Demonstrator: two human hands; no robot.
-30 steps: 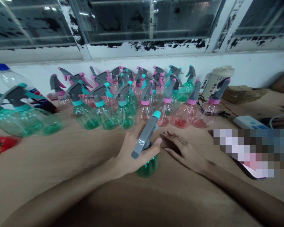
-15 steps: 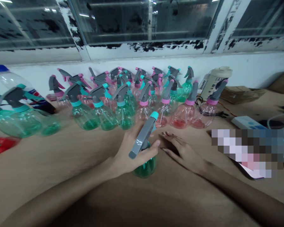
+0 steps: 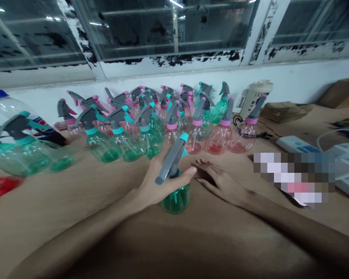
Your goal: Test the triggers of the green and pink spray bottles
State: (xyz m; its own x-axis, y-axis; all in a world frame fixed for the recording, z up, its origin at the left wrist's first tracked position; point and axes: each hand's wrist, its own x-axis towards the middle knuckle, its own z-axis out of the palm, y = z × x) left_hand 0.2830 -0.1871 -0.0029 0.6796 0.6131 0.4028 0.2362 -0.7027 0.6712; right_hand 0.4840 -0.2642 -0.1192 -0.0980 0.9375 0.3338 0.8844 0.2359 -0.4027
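Two bare hands at a wooden surface (image 3: 75, 201). Left hand (image 3: 152, 186): fingers clamped round the neck of a green spray bottle (image 3: 175, 199), thumb across the front just beneath the grey trigger head (image 3: 169, 162). The bottle stands upright on the surface, directly in front of the person and apart from the stock behind. Right hand (image 3: 222, 182): lying flat just beside the bottle, fingers extended and loosely together, holding nothing. Behind: green-bodied bottles (image 3: 125, 145) and pink-bodied bottles (image 3: 218, 139), close-packed below the window wall. To the right: a pale lidded cup (image 3: 254, 99) and a power strip (image 3: 293, 144). Step in hand, as judged: one bottle gripped and steadied. Any further move calls for a firm hold at the neck, since the body looks light and easily tipped.
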